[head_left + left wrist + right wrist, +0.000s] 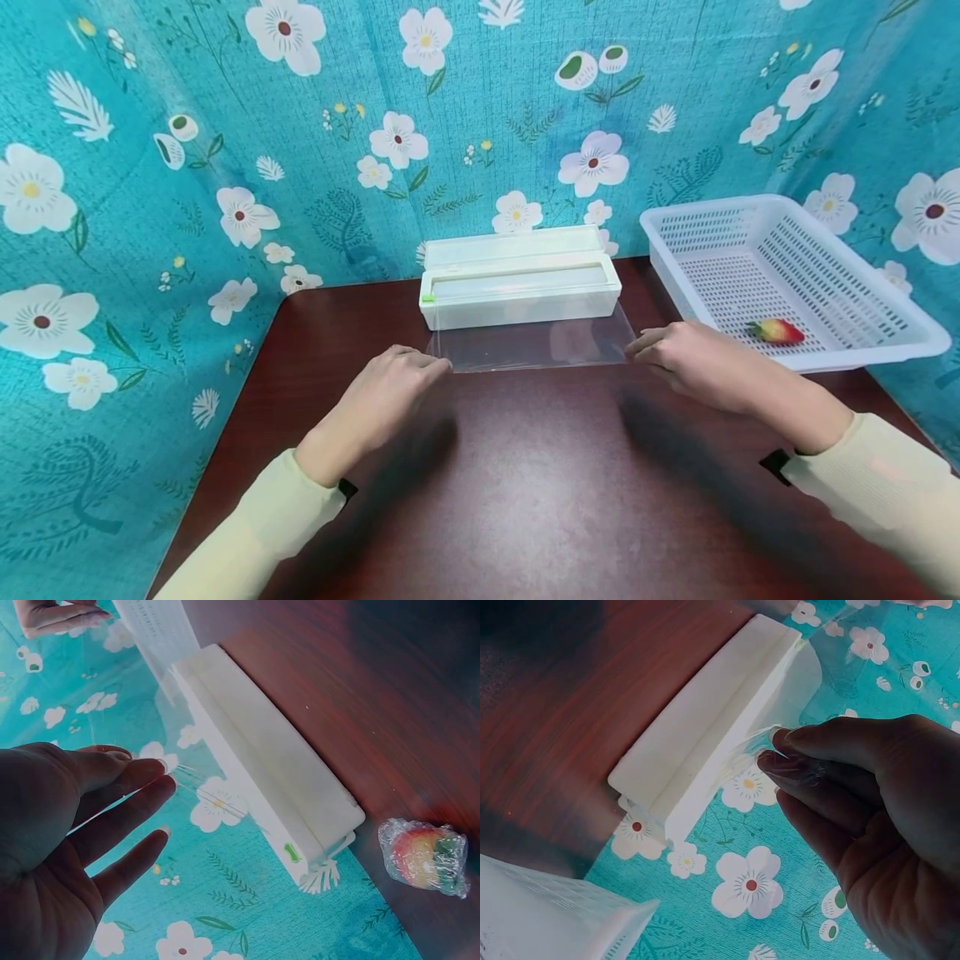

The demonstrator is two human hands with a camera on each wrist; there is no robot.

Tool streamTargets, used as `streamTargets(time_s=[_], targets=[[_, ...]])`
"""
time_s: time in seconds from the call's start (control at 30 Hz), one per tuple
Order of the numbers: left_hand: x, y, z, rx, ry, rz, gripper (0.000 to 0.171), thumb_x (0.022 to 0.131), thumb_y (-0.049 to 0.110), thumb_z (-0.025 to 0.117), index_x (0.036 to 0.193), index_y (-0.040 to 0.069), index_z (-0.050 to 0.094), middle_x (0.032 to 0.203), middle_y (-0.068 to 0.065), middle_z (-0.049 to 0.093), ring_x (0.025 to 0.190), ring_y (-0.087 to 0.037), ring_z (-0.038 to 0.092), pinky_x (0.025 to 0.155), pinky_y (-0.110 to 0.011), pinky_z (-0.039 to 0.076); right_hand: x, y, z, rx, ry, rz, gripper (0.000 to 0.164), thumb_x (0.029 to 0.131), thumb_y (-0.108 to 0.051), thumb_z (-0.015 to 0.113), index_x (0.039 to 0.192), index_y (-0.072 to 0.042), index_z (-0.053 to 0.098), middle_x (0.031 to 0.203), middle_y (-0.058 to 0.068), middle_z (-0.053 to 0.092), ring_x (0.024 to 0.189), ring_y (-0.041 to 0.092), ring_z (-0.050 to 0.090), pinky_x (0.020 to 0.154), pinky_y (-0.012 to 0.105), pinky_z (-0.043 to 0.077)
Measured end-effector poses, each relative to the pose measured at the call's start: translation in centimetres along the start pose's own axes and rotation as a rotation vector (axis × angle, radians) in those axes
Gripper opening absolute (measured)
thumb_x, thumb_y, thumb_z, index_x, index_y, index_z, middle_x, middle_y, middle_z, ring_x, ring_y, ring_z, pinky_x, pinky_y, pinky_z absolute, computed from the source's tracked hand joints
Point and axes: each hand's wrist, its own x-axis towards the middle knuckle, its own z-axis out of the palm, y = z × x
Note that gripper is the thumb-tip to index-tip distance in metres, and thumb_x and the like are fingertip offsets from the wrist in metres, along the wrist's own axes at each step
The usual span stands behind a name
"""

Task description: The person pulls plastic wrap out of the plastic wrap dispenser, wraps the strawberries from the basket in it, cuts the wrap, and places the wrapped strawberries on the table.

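I hold a sheet of clear film (528,346) by its near corners, pulled out in front of the white box (521,309): my left hand (386,392) pinches one corner between thumb and forefinger with the other fingers spread loosely, and my right hand (697,365) pinches the other, the film bunched at my fingertips. The film runs back to the box, but it is so transparent that I can't make out exactly where it leaves it. On the box the one mark I can pick out is a small green tab (428,297) at its left end; the raised lid (513,245) behind it looks plain white. A strawberry (777,332) lies in the white basket (847,271) to my right, near its front wall. Only my left wrist view shows a wrapped fruit (424,859), red, yellow and green under crinkled, glinting plastic, on the dark table (540,475) just beside the box's green-marked end; from my head view it is hidden. That same wrist view cuts off most of my right hand at the top, and my right wrist view catches just a blurred part of the basket.
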Motion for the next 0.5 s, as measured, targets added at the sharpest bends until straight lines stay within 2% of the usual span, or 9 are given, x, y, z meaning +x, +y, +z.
streamTargets(time_s=[0.23,0.37,0.5], targets=[[-0.5,0.5,-0.3,0.016,0.0,0.025,0.042,0.077,-0.003,0.087,0.112,0.013,0.071,0.101,-0.003,0.077,0.089,-0.017,0.071,0.092,-0.039,0.053,-0.6,-0.6,-0.1,-0.024,-0.018,0.015,0.028,0.084,0.013,0.067,0.099,-0.006,0.082,0.107,0.007,0.076,0.098,0.026,0.074,0.079,0.043,0.06],[-1.0,0.8,-0.5,0.028,0.003,0.033,0.049,0.072,-0.001,0.09,0.116,0.012,0.071,0.104,-0.004,0.077,0.091,-0.018,0.071,0.095,-0.039,0.053,-0.8,-1.0,-0.1,-0.036,-0.029,0.008,0.027,0.081,0.01,0.074,0.1,-0.007,0.082,0.106,0.007,0.076,0.094,0.025,0.075,0.076,0.041,0.061],[-1.4,1.1,-0.8,0.021,0.007,0.043,0.057,0.068,0.003,0.095,0.118,0.01,0.07,0.108,-0.007,0.076,0.096,-0.021,0.072,0.099,-0.045,0.053,-1.1,-1.4,-0.2,-0.05,-0.032,-0.011,0.026,0.078,0.008,0.079,0.097,-0.009,0.082,0.106,0.007,0.076,0.092,0.024,0.074,0.074,0.038,0.061]])
